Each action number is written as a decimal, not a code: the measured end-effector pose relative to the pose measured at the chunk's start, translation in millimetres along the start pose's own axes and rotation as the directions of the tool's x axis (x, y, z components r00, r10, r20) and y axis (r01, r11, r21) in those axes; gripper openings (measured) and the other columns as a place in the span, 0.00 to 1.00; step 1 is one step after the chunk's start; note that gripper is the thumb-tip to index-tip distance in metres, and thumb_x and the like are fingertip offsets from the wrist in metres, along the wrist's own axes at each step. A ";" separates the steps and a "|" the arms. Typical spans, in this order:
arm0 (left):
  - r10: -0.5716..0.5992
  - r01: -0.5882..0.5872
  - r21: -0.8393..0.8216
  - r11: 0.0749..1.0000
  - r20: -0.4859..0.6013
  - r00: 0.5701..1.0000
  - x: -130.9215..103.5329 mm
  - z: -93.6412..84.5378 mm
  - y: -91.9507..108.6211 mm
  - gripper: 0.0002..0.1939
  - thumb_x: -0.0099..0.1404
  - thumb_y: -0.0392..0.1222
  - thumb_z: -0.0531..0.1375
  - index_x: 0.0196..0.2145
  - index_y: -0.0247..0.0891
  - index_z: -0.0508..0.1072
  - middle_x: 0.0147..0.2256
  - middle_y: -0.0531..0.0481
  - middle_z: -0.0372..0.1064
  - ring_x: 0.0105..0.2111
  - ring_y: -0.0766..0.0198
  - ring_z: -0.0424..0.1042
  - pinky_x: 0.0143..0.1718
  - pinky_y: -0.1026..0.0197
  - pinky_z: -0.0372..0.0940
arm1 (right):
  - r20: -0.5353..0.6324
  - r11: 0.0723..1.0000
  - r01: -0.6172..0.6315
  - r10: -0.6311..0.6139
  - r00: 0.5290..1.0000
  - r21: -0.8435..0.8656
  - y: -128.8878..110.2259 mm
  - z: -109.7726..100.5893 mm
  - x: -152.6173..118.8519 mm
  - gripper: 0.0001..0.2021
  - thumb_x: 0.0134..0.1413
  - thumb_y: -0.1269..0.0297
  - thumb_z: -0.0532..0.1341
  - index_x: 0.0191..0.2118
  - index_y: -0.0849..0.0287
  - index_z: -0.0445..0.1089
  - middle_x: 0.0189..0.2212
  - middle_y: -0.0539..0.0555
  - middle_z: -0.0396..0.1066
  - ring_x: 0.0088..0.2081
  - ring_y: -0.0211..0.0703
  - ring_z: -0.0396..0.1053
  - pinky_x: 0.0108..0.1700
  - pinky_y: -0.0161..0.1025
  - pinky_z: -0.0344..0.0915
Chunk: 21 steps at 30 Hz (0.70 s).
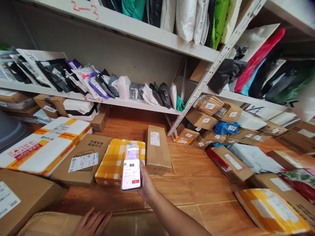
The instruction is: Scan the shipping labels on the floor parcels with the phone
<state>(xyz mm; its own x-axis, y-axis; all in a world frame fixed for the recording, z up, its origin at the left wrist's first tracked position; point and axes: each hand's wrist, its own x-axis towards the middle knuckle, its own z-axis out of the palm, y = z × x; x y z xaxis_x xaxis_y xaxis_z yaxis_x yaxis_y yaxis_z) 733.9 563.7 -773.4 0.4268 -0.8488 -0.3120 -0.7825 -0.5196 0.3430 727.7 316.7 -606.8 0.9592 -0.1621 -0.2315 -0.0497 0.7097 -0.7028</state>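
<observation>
Left hand (94, 224), bottom edge of the frame: fingers loosely spread, nothing seen in the grasp, placed at the side of a low brown carton (49, 224); whether it touched the carton could not be told. Right hand (147, 183), lower centre: fingers closed about the edge of one phone (130, 173), screen lit and facing the wearer, a label-like view at its top and a red button lower down. Directly behind the phone, centre of the frame: one yellow-taped parcel (108, 160), partly hidden by it. For good handling, the judgement was a firm edge grip with fingertips clear of the screen, the phone held level and steady, and the free hand out of the line of view. To its left, one printed carton (94, 144) with a white label; to its right, one oblong carton (157, 150), labelled on top. Left of frame, one white box (49, 141) with yellow tape. Beyond, across the middle: a lower shelf (137, 105) marked 2-4, bearing a row of bagged parcels (123, 87). Top of frame, farther up: an upper shelf (157, 34) marked 2-3, with upright bags (185, 19)
</observation>
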 end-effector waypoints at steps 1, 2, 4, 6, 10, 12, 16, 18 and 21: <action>-0.010 0.010 0.007 1.000 -0.008 1.000 -1.8 -2.4 2.9 0.32 0.63 0.49 0.53 0.63 0.42 0.53 0.60 0.39 0.60 0.59 0.45 0.59 0.62 0.36 0.45 | 0.021 1.000 -0.004 0.004 1.000 0.002 -2.1 0.9 -4.3 0.26 0.43 0.55 0.67 0.48 0.55 0.62 0.39 0.51 0.77 0.38 0.47 0.76 0.42 0.44 0.70; -0.015 0.015 0.013 1.000 -0.024 1.000 -4.5 -6.2 6.8 0.33 0.62 0.50 0.54 0.63 0.41 0.54 0.60 0.38 0.60 0.59 0.45 0.59 0.62 0.36 0.45 | 0.044 1.000 -0.014 0.013 0.999 0.002 -4.5 2.0 -9.4 0.28 0.39 0.63 0.68 0.49 0.54 0.61 0.38 0.50 0.77 0.39 0.47 0.76 0.42 0.43 0.69; -0.011 0.013 0.026 1.000 -0.073 0.997 -12.1 -17.2 16.0 0.34 0.62 0.52 0.54 0.63 0.40 0.55 0.60 0.37 0.60 0.59 0.46 0.58 0.63 0.38 0.43 | 0.090 0.999 -0.052 0.052 0.995 -0.005 -9.6 4.9 -20.4 0.36 0.31 0.74 0.67 0.53 0.52 0.58 0.40 0.48 0.77 0.41 0.47 0.75 0.43 0.43 0.69; 0.002 0.001 0.031 1.000 -0.113 0.994 -20.0 -30.6 24.9 0.34 0.63 0.54 0.53 0.64 0.41 0.53 0.60 0.38 0.59 0.60 0.47 0.56 0.64 0.39 0.41 | 0.120 0.997 -0.077 0.079 0.990 -0.020 -14.3 8.1 -29.9 0.43 0.29 0.77 0.65 0.56 0.50 0.53 0.42 0.49 0.76 0.43 0.49 0.75 0.46 0.45 0.68; 0.011 -0.010 0.010 1.000 -0.111 0.994 -27.1 -49.8 35.1 0.36 0.63 0.61 0.51 0.64 0.42 0.53 0.60 0.38 0.60 0.60 0.47 0.56 0.64 0.39 0.40 | 0.156 0.995 -0.086 0.093 0.983 -0.053 -20.0 9.5 -38.5 0.45 0.30 0.76 0.65 0.59 0.51 0.49 0.42 0.52 0.77 0.44 0.51 0.75 0.48 0.49 0.67; 0.012 -0.012 -0.005 1.000 -0.108 0.994 -24.9 -50.3 36.1 0.37 0.63 0.62 0.50 0.64 0.41 0.53 0.60 0.38 0.60 0.60 0.47 0.56 0.63 0.39 0.40 | 0.163 0.994 -0.100 0.107 0.981 -0.055 -20.0 6.9 -39.8 0.45 0.30 0.76 0.65 0.59 0.51 0.50 0.42 0.51 0.76 0.43 0.51 0.74 0.48 0.48 0.66; 0.001 -0.001 -0.005 1.000 -0.036 0.999 -13.4 -35.3 30.2 0.40 0.61 0.60 0.54 0.65 0.38 0.52 0.59 0.35 0.60 0.59 0.43 0.58 0.61 0.34 0.43 | 0.138 0.984 -0.169 0.174 0.975 -0.049 -7.8 -0.1 -44.2 0.42 0.32 0.72 0.64 0.59 0.51 0.54 0.41 0.51 0.77 0.41 0.50 0.74 0.45 0.46 0.67; 0.014 -0.014 0.003 1.000 -0.029 0.999 -7.5 -25.5 25.1 0.37 0.62 0.56 0.55 0.64 0.39 0.53 0.58 0.35 0.61 0.57 0.43 0.60 0.60 0.33 0.46 | 0.136 0.974 -0.224 0.226 0.965 -0.032 6.4 -2.7 -47.7 0.38 0.33 0.69 0.62 0.58 0.52 0.57 0.41 0.52 0.77 0.40 0.50 0.74 0.45 0.46 0.66; 0.051 -0.046 0.041 0.998 -0.128 0.990 -0.8 -15.5 21.4 0.28 0.66 0.48 0.52 0.63 0.46 0.56 0.56 0.41 0.65 0.54 0.47 0.64 0.57 0.37 0.54 | 0.160 0.961 -0.276 0.274 0.948 -0.009 32.6 -1.6 -51.5 0.35 0.34 0.68 0.61 0.56 0.54 0.61 0.41 0.52 0.77 0.42 0.51 0.73 0.46 0.45 0.64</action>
<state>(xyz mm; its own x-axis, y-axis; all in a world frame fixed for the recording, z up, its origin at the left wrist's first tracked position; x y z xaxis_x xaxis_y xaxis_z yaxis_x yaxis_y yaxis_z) 723.9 551.8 -752.1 0.4414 -0.8795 -0.1779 -0.8190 -0.4759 0.3205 676.2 347.1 -618.9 0.9406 0.1503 -0.3043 -0.3149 0.7208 -0.6175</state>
